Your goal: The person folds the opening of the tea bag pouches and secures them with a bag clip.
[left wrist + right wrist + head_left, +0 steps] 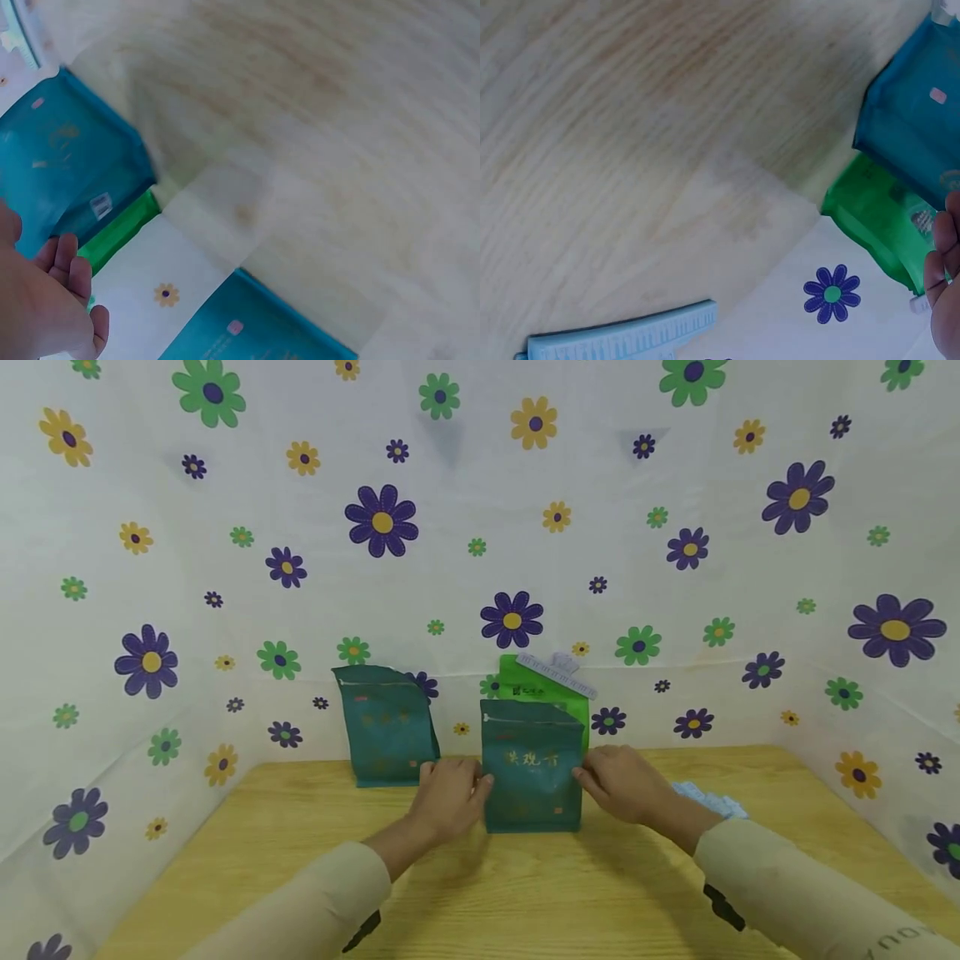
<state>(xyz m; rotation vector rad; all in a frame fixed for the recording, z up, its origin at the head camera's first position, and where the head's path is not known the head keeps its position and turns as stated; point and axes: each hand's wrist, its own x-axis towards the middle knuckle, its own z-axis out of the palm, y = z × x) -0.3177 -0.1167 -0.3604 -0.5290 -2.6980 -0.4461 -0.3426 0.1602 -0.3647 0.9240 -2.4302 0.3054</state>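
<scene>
A teal pouch with gold lettering [532, 789] stands upright on the table between my two hands. My left hand [447, 795] pinches its left side edge, with the thumb toward the front. On the opposite edge, my right hand [624, 781] holds the pouch between thumb and curled fingers. Right behind it stands a bright green pouch [545, 682], its lower part hidden by the teal one. A pale lilac bag clip [557, 675] lies slanted across the green pouch's top. In the right wrist view, the teal pouch [911, 112] overlaps the green pouch [881, 217].
Another teal pouch [392, 735] stands at the back left, near the flower-patterned backdrop. Light blue bag clips [711, 799] lie on the wooden table [300, 852] beyond my right forearm. Patterned cloth [847, 693] rises along the back and both sides.
</scene>
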